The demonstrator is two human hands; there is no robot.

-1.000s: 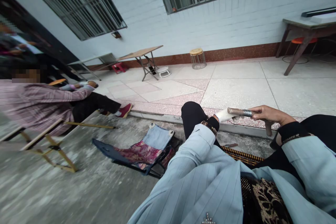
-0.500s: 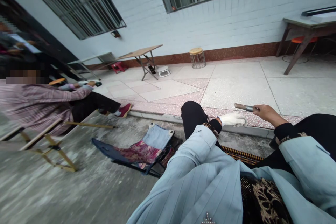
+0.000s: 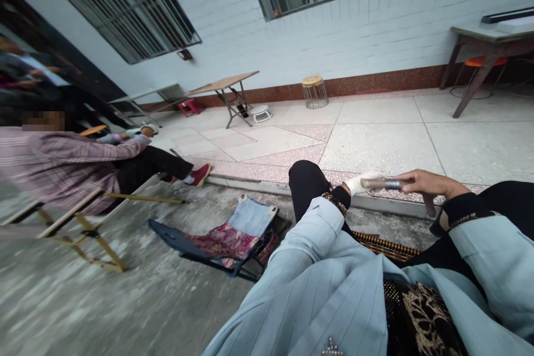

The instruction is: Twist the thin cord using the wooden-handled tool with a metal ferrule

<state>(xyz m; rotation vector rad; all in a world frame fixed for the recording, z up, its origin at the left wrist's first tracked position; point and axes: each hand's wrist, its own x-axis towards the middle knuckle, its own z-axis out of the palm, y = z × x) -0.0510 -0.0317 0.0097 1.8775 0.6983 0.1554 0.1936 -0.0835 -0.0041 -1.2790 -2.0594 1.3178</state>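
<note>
Seated low, looking down past my pale-blue pinstriped sleeves (image 3: 317, 289). Hands together, held out just beyond my black-trousered knee (image 3: 304, 183). My bare right hand (image 3: 429, 182) wraps a short brown rod banded with silver tape (image 3: 381, 183), and a dark peg (image 3: 429, 204) drops below that grip. My left hand (image 3: 359, 183), in a white knit glove, meets the rod's other end; I cannot tell from this view whether those fingers are closed on it.

The rod lies roughly level above a pale concrete kerb (image 3: 396, 206) at the edge of the speckled terrazzo floor (image 3: 375, 144).

Risks: a loose hold in the smooth glove could let that end tip, and the weight would then hang on my right hand alone. If it slipped, it could strike the kerb. The peg could also snag the glove's knit. A seated person in a mauve striped shirt (image 3: 70, 167) is well off to my left, so a swing that way seems unlikely to reach them.
</note>
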